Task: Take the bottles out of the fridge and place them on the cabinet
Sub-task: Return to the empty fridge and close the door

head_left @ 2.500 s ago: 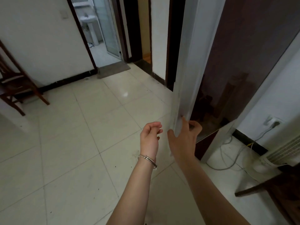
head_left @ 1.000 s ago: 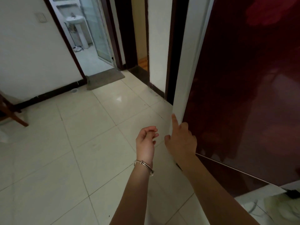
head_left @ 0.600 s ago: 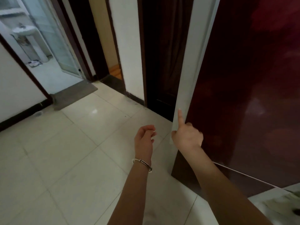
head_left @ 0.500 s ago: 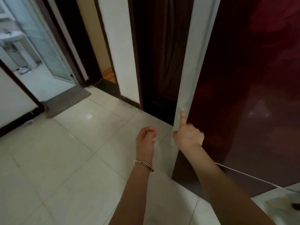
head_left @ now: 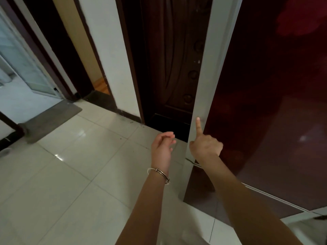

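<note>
pale floor tiles [head_left: 74,174] lie below while my right hand [head_left: 205,147] fingers the dark red fridge door [head_left: 283,103] edge, left hand [head_left: 161,147] loosely curled, both empty; bottles unseen, opening seems next.

Glossy dark-red fridge door [head_left: 276,106] cut off at 12 and 3 o'clock; interior hidden. Right hand [head_left: 205,146]: curled fingers hidden behind knuckles. Both forearms cropped at 6 o'clock. Dark object [head_left: 321,217] at 4 o'clock clipped, unidentifiable.

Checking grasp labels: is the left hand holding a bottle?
No: the left hand hangs empty and loosely curled above the floor, and no bottle shows in the frame.
</note>
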### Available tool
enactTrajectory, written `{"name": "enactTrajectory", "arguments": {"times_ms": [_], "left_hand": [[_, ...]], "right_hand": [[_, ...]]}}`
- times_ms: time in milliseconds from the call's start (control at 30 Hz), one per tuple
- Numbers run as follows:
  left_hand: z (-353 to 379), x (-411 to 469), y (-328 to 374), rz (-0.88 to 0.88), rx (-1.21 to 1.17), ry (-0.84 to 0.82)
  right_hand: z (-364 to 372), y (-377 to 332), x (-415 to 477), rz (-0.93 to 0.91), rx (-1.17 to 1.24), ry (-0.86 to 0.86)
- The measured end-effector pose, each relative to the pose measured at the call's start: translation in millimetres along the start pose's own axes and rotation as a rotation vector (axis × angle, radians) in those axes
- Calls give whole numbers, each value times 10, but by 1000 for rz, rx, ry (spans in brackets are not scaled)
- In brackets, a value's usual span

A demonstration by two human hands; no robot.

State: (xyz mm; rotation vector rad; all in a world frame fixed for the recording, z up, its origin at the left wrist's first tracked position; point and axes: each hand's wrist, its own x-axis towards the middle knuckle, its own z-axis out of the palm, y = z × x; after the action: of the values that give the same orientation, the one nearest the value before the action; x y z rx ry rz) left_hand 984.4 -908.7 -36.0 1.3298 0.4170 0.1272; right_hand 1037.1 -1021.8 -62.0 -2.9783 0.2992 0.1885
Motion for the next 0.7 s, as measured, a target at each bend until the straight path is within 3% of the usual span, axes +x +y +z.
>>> {"name": "enactTrajectory", "arguments": {"times_ms": [533, 700], "left_hand": [[146, 52, 15, -25, -8, -56], [46, -85, -2, -54, -4, -122]], "right_hand": [[-99, -62, -99, 11, 61, -29], [-158, 0, -386, -12, 96, 51]]}}
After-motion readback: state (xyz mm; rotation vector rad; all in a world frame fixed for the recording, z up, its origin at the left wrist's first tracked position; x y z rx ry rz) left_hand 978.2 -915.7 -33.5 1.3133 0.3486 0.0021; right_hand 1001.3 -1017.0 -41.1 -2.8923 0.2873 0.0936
